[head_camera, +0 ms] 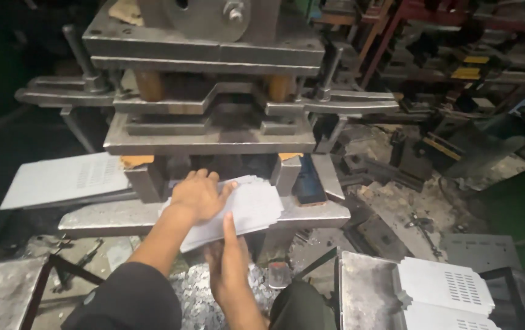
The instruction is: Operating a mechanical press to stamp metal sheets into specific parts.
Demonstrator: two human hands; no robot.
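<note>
A flat grey sheet-metal plate [253,208] lies on the lower bed [116,215] of a heavy steel press [207,91], its far end under the die. My left hand [198,195] presses flat on top of the plate with fingers spread. Below it, my right hand [229,260] holds the plate's near edge from underneath, thumb up on the sheet.
A perforated grey plate [67,178] rests to the left of the press. At lower right, similar slotted plates [445,287] are stacked on a metal table [366,293]. Metal scrap litters the floor [195,299]; racks and tooling crowd the right background.
</note>
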